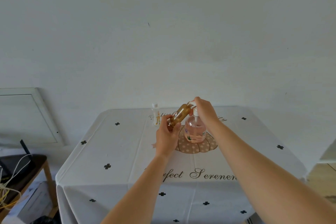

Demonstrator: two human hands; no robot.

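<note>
A person at a cloth-covered table holds a bottle in both hands, seen from just behind their shoulders.

The left hand (167, 136) grasps the lower end of a slim, translucent amber bottle (179, 114), with the fingers and thumb wrapped round its base. The bottle is held in the air above the far middle of the table. It is tilted, with its mouth pointing up and to the right.

The right hand (204, 110) comes down from above, and its fingertips pinch a small white cap (192, 103) at the bottle's mouth. A short stretch of threaded neck shows just beside the cap. Whether the cap sits on the thread cannot be told.

Directly below the right hand, a round clear pump dispenser (195, 131) of pink liquid with a white pump head stands upright. It rests on a beige dotted motif printed on the cloth.

Behind and to the left of the left hand, a small clear bottle (156, 114) with a white lid and a yellow label stands upright, near the far edge.

The white tablecloth (127, 151) has black clover-like crosses and lines of script lettering, and it hangs over the near edge.

On the left of the room is a dark-topped side table (36, 162) with wooden legs. It carries a black router aerial (25, 148) and loose white and yellow cables (7, 187). Behind it, a white framed panel (27, 114) leans against the pale wall.
</note>
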